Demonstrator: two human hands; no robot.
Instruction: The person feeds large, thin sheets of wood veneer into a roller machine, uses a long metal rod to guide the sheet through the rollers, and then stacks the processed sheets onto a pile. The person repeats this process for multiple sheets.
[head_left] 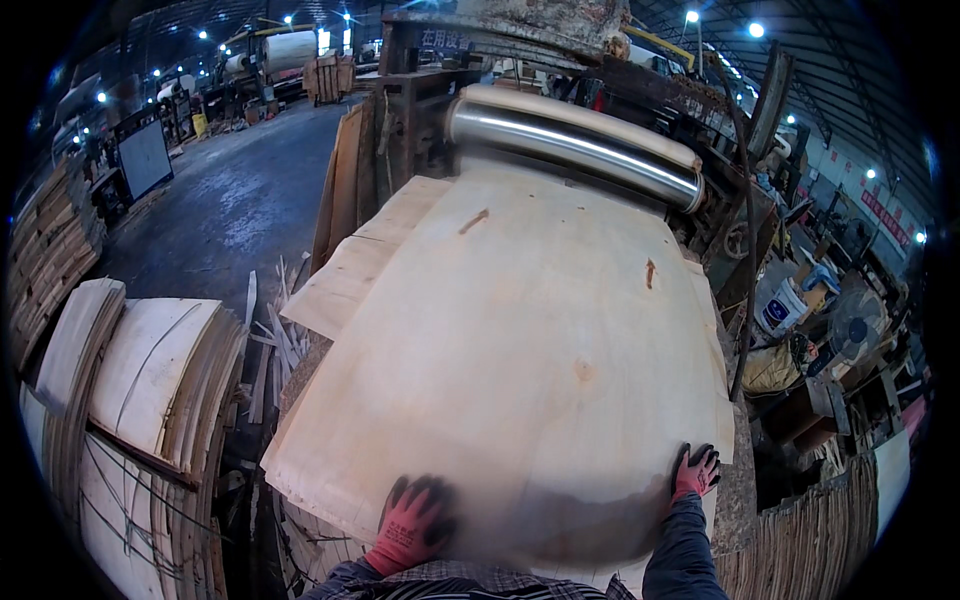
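Note:
A wide, pale wood veneer sheet [530, 310] lies in front of me, with a few knots and brown marks on it. Its far end reaches a shiny metal roller [570, 150], above which sits a tan roller [585, 122]. My left hand [412, 525], in a red and black glove, rests at the sheet's near left edge with its fingers spread, slightly blurred. At the near right edge my right hand [695, 472], gloved alike, lies flat with fingers apart. The sheet's near part is smeared by motion. More veneer [365, 265] shows under it on the left.
Strapped veneer stacks [155, 390] stand at the left, beside scattered wood strips [283, 340]. Another stack [820, 525] is near right. Farther right are a white bucket [783, 308] and a fan [858, 325]. The machine's dark frame [408, 125] flanks the rollers.

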